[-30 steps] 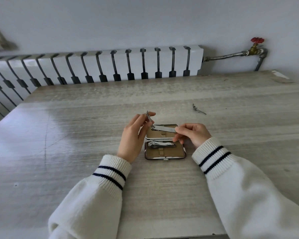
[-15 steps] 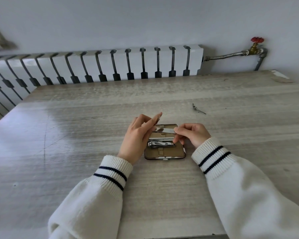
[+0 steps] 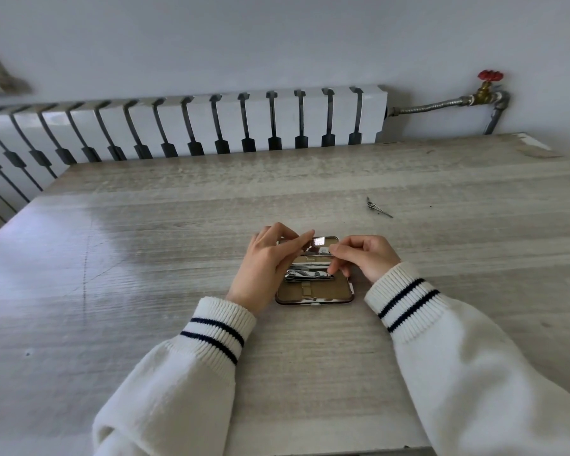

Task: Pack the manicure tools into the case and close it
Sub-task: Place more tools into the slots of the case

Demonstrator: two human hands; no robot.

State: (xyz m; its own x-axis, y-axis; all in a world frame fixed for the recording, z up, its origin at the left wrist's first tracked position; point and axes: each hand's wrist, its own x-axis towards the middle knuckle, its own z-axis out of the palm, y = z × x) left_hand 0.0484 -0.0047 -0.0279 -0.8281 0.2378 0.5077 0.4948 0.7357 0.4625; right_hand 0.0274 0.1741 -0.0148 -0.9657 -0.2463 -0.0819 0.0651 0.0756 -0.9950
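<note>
- Right hand [image 3: 366,258]: fingers curled, fingertips pinching the right end of a flat metal tool [image 3: 316,253] over the far half of the case.
- Left hand [image 3: 264,264]: fingers stretched almost straight, laid across the left end of the same tool, index tip reaching over the case's far edge. The thumb's contact is hidden, so I can't tell whether it grips or only rests there.
- Flat metal tool: held crosswise, roughly level, low over the far half. Can't tell if it is seated yet.
- Case [image 3: 343,296]: open and lying flat on the table between the two hands, with tan lining and a shiny metal rim. The left hand covers its left edge.
- Nail clipper [image 3: 310,275]: lies crosswise inside the case, at the top of the near half, just below the hinge line.
- Strap loop [image 3: 306,290]: small tab in the near half's lining, just below the clipper.
- Small metal tool [image 3: 378,208]: loose on the table, well apart from the case, far right of the hands.
- Sleeves [image 3: 218,327]: white knit with two dark stripes at each cuff.
- Table [image 3: 145,258]: pale wood-grain top.
- Radiator [image 3: 211,123]: white, against the wall behind the table.
- Red valve [image 3: 490,75]: on a pipe at the radiator's right.
</note>
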